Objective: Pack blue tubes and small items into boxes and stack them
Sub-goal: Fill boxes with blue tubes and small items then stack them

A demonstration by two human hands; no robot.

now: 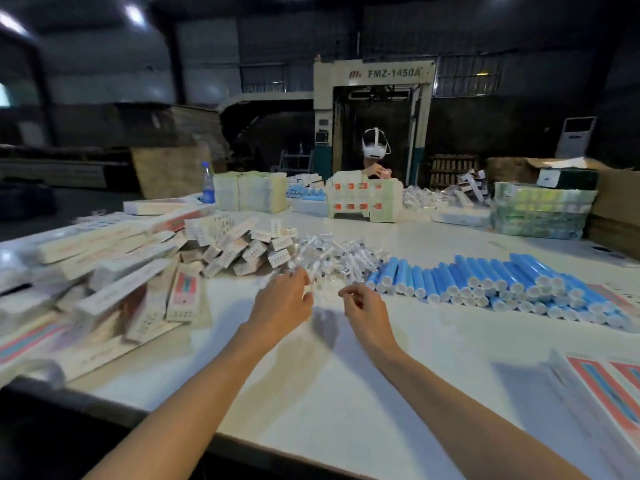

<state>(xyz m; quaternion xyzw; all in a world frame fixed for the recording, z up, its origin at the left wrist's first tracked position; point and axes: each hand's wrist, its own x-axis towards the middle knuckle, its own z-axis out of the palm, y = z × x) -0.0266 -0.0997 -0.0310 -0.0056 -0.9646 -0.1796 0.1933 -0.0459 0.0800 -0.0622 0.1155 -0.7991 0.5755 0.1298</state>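
Note:
A pile of small clear-wrapped items (332, 258) lies mid-table. My left hand (284, 301) reaches its near edge, fingers bent, with the fingertips against the packets; blur hides whether it grips one. My right hand (363, 311) hovers just right of it, fingers loosely curled with nothing visible in them. Blue tubes with white caps (485, 278) lie in a long row to the right. Packed white boxes (114, 271) are heaped on the left, with more boxes stacked end-on (242, 251) behind them.
Flat printed box blanks (609, 386) lie at the near right. Across the white table (346, 375) another person (375, 157) works behind stacked cartons (363, 199). A water bottle (207, 183) and green bundles (540, 209) stand at the far side.

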